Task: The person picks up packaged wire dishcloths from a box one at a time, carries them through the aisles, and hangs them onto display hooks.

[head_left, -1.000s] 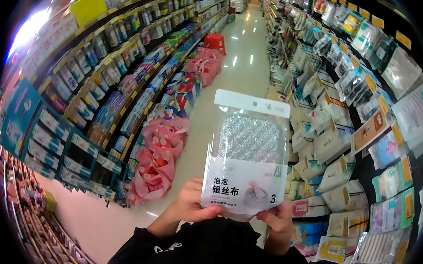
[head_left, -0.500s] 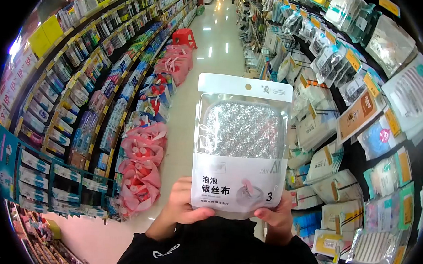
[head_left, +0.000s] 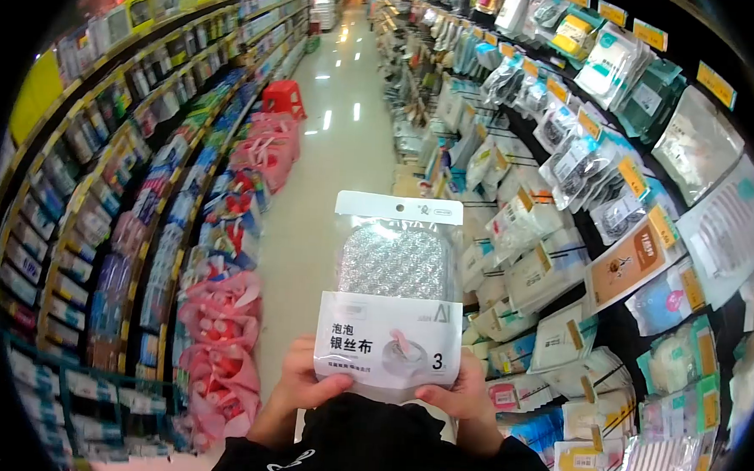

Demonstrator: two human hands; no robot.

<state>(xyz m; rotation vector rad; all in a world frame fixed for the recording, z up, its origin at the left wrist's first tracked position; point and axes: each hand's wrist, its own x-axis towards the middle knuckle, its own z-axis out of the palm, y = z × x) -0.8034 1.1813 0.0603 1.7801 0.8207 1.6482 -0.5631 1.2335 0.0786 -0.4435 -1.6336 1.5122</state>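
A flat pack of silver wire cleaning cloths (head_left: 390, 309) is held upright in front of my chest, its printed front facing me. Silvery woven cloth shows through the clear upper part, and a white label with a "3" covers the lower part. My left hand (head_left: 305, 384) grips the lower left corner, thumb on the front. At the lower right corner, my right hand (head_left: 464, 395) pinches the pack the same way. The other fingers of both hands are mostly hidden behind it.
To the right, a rack of hanging packets (head_left: 554, 270) with orange price tags runs along the aisle. Shelves of boxed goods (head_left: 141, 189) line the left side. Pink bagged bundles (head_left: 222, 338) and a red stool (head_left: 284, 99) stand along the aisle floor (head_left: 312, 172).
The pack has moved lower and slightly left in view and looks smaller, still in both hands. My view has shifted, showing more of the right rack and the far aisle.
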